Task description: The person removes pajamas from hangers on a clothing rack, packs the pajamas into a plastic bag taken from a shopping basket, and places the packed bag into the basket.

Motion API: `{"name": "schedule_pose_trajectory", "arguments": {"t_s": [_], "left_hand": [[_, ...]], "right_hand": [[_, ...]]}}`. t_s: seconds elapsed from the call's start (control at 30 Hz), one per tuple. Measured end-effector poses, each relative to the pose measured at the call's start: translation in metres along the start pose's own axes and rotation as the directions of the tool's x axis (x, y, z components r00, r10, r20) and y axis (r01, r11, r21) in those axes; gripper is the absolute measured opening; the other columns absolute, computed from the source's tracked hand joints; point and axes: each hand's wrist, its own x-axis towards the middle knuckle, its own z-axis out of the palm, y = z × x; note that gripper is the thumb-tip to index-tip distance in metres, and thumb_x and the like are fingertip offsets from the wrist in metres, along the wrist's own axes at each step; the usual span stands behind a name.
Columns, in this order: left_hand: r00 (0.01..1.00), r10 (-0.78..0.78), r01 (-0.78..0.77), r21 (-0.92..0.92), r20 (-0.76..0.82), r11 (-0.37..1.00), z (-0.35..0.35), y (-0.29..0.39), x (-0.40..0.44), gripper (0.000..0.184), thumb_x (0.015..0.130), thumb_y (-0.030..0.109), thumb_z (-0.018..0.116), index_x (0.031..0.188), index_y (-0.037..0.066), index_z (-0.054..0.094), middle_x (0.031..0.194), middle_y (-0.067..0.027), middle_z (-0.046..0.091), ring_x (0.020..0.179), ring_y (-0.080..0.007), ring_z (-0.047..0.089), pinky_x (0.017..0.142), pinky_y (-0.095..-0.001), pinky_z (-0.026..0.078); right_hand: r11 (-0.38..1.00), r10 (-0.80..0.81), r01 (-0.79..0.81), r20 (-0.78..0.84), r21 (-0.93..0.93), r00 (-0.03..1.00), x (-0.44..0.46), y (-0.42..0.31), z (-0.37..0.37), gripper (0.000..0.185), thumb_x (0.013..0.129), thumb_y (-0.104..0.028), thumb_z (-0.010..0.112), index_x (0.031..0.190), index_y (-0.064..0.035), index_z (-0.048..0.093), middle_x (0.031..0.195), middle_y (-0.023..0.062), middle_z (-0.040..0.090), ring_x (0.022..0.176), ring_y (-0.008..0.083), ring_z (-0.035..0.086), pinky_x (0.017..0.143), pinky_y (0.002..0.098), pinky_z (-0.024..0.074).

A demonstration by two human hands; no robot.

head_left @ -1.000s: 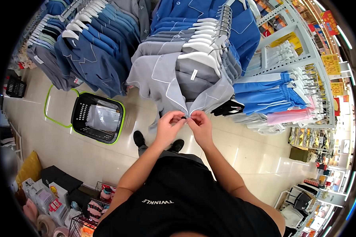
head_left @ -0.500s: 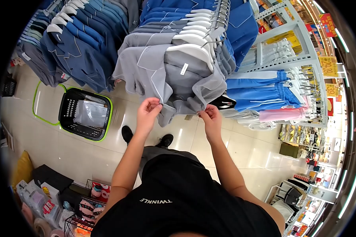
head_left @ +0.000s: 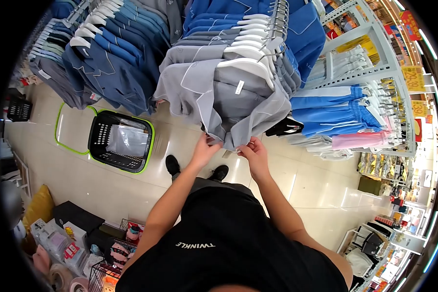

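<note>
I see a shop's glossy tiled floor (head_left: 321, 182); the gray piped shirt (head_left: 182, 87) hangs just ahead, its front pinched by my left hand (head_left: 207, 150) and right hand (head_left: 254, 156).

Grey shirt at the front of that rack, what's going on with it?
A person is holding the grey shirt by its front edges, the left hand on one side and the right hand on the other. It hangs open at the neck on a white hanger. A black basket stands on the floor.
</note>
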Motion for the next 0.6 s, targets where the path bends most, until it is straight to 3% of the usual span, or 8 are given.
{"name": "schedule_pose_trajectory", "arguments": {"t_s": [0.07, 0.2, 0.27, 0.4, 0.43, 0.5, 0.53, 0.6], "left_hand": [[0.993, -0.034, 0.008, 0.226, 0.113, 0.974, 0.0, -0.017, -0.001, 0.051, 0.086, 0.017, 0.069, 0.127, -0.003, 0.044, 0.119, -0.0108, 0.058, 0.105, -0.0186, 0.06, 0.09, -0.0307, 0.047], [0.97, -0.152, 0.141, 0.072, 0.187, 0.987, 0.006, -0.022, -0.009, 0.043, 0.09, 0.024, 0.066, 0.12, -0.002, 0.051, 0.113, -0.0098, 0.062, 0.101, -0.0172, 0.061, 0.085, -0.0304, 0.049], [0.858, -0.409, 0.375, 0.165, 0.311, 0.912, 0.003, -0.007, -0.011, 0.033, 0.092, 0.028, 0.063, 0.107, -0.001, 0.06, 0.097, -0.0063, 0.065, 0.088, -0.0141, 0.061, 0.076, -0.0279, 0.048], [0.878, -0.412, 0.363, 0.223, 0.243, 0.905, 0.0, -0.005, -0.012, 0.034, 0.091, 0.035, 0.064, 0.095, 0.001, 0.066, 0.083, -0.0043, 0.065, 0.079, -0.0114, 0.061, 0.072, -0.0253, 0.047], [0.905, -0.368, 0.338, 0.166, 0.215, 0.927, 0.001, -0.002, -0.013, 0.033, 0.091, 0.034, 0.064, 0.094, 0.001, 0.066, 0.082, -0.0033, 0.064, 0.075, -0.0107, 0.059, 0.069, -0.0253, 0.046], [0.951, -0.276, 0.263, 0.103, 0.141, 0.959, 0.005, 0.009, -0.016, 0.028, 0.091, 0.03, 0.065, 0.092, 0.002, 0.065, 0.077, -0.0008, 0.061, 0.064, -0.0093, 0.053, 0.06, -0.0263, 0.044], [0.95, -0.276, 0.26, 0.116, 0.149, 0.959, 0.007, 0.012, -0.017, 0.028, 0.091, 0.03, 0.065, 0.092, 0.002, 0.065, 0.077, -0.0008, 0.061, 0.064, -0.0093, 0.053, 0.06, -0.0263, 0.044], [0.969, -0.208, 0.201, 0.067, 0.13, 0.977, 0.01, 0.015, -0.02, 0.026, 0.09, 0.026, 0.066, 0.087, 0.0, 0.064, 0.074, -0.0014, 0.06, 0.061, -0.0097, 0.053, 0.056, -0.0264, 0.043]], "right_hand": [[0.999, 0.025, -0.026, 0.018, 0.023, 1.0, -0.006, 0.002, 0.007, 0.023, 0.088, -0.003, 0.06, 0.11, -0.002, 0.055, 0.096, 0.0066, 0.066, 0.087, 0.0128, 0.063, 0.076, 0.0267, 0.0516], [0.997, 0.044, -0.045, 0.016, 0.07, 0.999, -0.011, 0.003, 0.009, 0.024, 0.088, -0.004, 0.061, 0.111, -0.002, 0.055, 0.096, 0.0062, 0.064, 0.086, 0.0128, 0.062, 0.075, 0.0266, 0.0521], [0.993, 0.051, -0.051, 0.002, 0.11, 0.999, -0.01, 0.005, 0.003, 0.024, 0.088, -0.005, 0.062, 0.112, -0.002, 0.055, 0.097, 0.0062, 0.064, 0.086, 0.0129, 0.062, 0.074, 0.0263, 0.0522], [0.992, 0.002, 0.01, -0.098, 0.125, 0.995, -0.014, 0.008, -0.001, 0.03, 0.089, -0.01, 0.065, 0.116, -0.0024, 0.054, 0.101, 0.0058, 0.062, 0.085, 0.0129, 0.062, 0.075, 0.0267, 0.0516], [0.991, -0.001, 0.014, -0.104, 0.131, 0.995, -0.016, 0.01, -0.001, 0.03, 0.089, -0.01, 0.065, 0.116, -0.0024, 0.054, 0.101, 0.0058, 0.062, 0.085, 0.0129, 0.062, 0.075, 0.0267, 0.0516], [0.997, -0.068, 0.064, -0.102, -0.039, 0.992, -0.022, 0.018, -0.001, 0.031, 0.087, -0.015, 0.069, 0.112, -0.0013, 0.057, 0.101, 0.0061, 0.063, 0.085, 0.013, 0.061, 0.075, 0.027, 0.0506], [0.997, -0.073, 0.071, -0.111, -0.029, 0.991, -0.023, 0.025, 0.0, 0.031, 0.087, -0.015, 0.069, 0.112, -0.0013, 0.057, 0.101, 0.0061, 0.063, 0.085, 0.013, 0.061, 0.075, 0.027, 0.0506], [0.963, -0.158, 0.145, -0.04, -0.226, 0.987, -0.027, 0.033, 0.008, 0.039, 0.084, -0.019, 0.075, 0.113, -0.0002, 0.056, 0.101, 0.0059, 0.063, 0.088, 0.014, 0.061, 0.076, 0.0271, 0.0496]]}}
